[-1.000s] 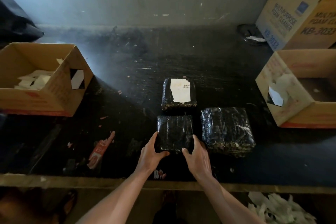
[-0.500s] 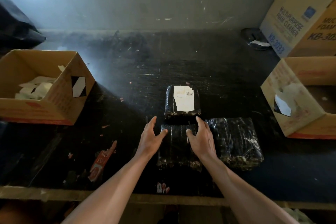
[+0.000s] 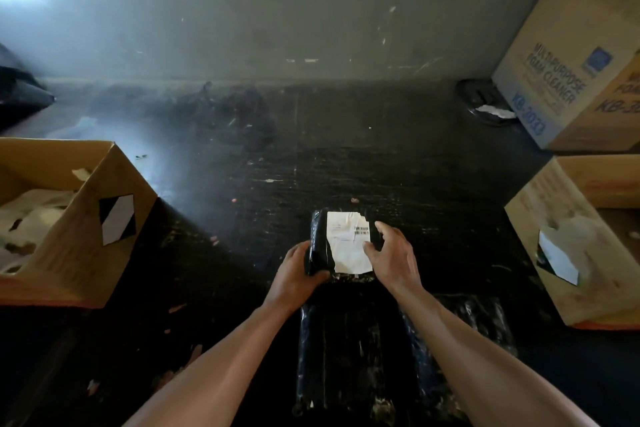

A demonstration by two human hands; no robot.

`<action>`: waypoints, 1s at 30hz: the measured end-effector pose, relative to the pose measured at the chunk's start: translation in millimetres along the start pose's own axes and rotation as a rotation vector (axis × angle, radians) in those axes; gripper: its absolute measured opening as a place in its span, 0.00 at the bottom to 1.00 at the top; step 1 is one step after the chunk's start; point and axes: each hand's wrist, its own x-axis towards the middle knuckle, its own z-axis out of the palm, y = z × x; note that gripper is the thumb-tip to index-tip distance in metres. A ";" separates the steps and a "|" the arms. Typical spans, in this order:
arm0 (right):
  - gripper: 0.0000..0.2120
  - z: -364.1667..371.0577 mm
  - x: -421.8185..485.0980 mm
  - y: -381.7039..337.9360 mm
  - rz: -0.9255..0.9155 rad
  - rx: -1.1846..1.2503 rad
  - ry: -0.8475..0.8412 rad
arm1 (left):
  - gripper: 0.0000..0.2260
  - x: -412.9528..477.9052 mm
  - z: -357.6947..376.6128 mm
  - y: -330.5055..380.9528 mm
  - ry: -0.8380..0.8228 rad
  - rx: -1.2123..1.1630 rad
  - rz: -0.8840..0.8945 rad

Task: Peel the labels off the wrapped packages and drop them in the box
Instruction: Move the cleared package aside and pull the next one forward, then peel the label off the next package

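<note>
A black wrapped package (image 3: 320, 246) with a white label (image 3: 346, 243) on top lies in the middle of the dark table. My left hand (image 3: 298, 270) grips its near-left corner. My right hand (image 3: 393, 255) rests on the package's right side, fingers spread, with fingertips at the label's right edge. Two more black wrapped packages with no label showing lie closer to me: one (image 3: 346, 357) between my forearms, the other (image 3: 485, 322) partly hidden behind my right arm. An open cardboard box (image 3: 86, 229) at the left holds several white peeled labels (image 3: 31, 215).
A second open cardboard box (image 3: 561, 236) stands at the right, with a tall printed carton (image 3: 571, 55) behind it. A dark round object (image 3: 485, 104) lies by the back wall. Scraps of paper dot the table (image 3: 242, 166).
Both hands left the near unlabelled package and moved forward to the labelled one. The left hand has taken hold of its corner; the right hand has come onto its right side.
</note>
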 end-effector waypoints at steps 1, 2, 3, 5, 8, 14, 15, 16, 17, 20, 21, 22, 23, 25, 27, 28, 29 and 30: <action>0.27 1.8 6.1 -1.2 -0.001 -0.028 -0.017 | 0.38 4.7 4.3 -0.7 -0.025 0.025 0.016; 0.26 4.6 14.1 -1.7 0.001 -0.055 -0.037 | 0.39 11.6 9.4 -2.8 -0.046 0.035 0.020; 0.25 6.6 19.4 -2.0 -0.001 -0.077 -0.055 | 0.41 15.5 13.3 -3.5 -0.058 0.038 0.022; 0.24 9.7 28.4 -1.4 -0.008 -0.108 -0.079 | 0.45 21.8 18.1 -1.9 -0.055 0.023 0.021; 0.26 17.1 47.7 -0.8 0.002 -0.125 -0.106 | 0.47 37.7 20.9 1.9 -0.032 -0.008 0.008; 0.25 28.3 84.6 -0.4 0.000 -0.139 -0.115 | 0.50 70.4 23.3 6.6 -0.023 -0.003 -0.005; 0.25 29.6 90.0 -0.2 -0.013 -0.141 -0.120 | 0.50 73.4 23.8 6.4 -0.025 -0.009 -0.002; 0.24 31.4 95.6 -0.3 -0.026 -0.144 -0.133 | 0.50 75.4 24.3 5.9 -0.026 -0.014 0.001; 0.24 32.8 100.7 -0.9 -0.042 -0.150 -0.149 | 0.51 76.8 24.8 5.0 -0.027 -0.018 0.005; 0.22 37.8 113.3 -4.1 -0.087 -0.171 -0.176 | 0.53 77.5 28.2 -0.4 -0.027 -0.043 0.019; 0.21 39.3 116.2 -4.6 -0.095 -0.178 -0.182 | 0.54 76.7 29.6 -1.9 -0.033 -0.044 0.026; 0.20 40.4 118.3 -4.8 -0.100 -0.190 -0.188 | 0.56 75.7 31.0 -2.8 -0.043 -0.041 0.030; 0.19 40.4 120.3 -5.3 -0.107 -0.201 -0.195 | 0.57 74.9 32.5 -3.2 -0.052 -0.036 0.034; 0.18 40.1 123.7 -5.4 -0.125 -0.218 -0.203 | 0.58 74.2 35.0 -3.8 -0.058 -0.029 0.040; 0.16 38.8 125.1 -7.5 -0.132 -0.219 -0.193 | 0.59 73.8 35.9 -3.8 -0.054 -0.026 0.040; 0.15 38.2 125.4 -9.2 -0.131 -0.215 -0.183 | 0.59 73.8 35.9 -3.7 -0.050 -0.022 0.040; 0.12 37.7 125.7 -11.0 -0.128 -0.208 -0.171 | 0.59 73.9 35.7 -3.6 -0.047 -0.017 0.040; 0.09 37.5 126.2 -12.6 -0.124 -0.198 -0.159 | 0.59 74.0 35.6 -4.0 -0.042 -0.013 0.041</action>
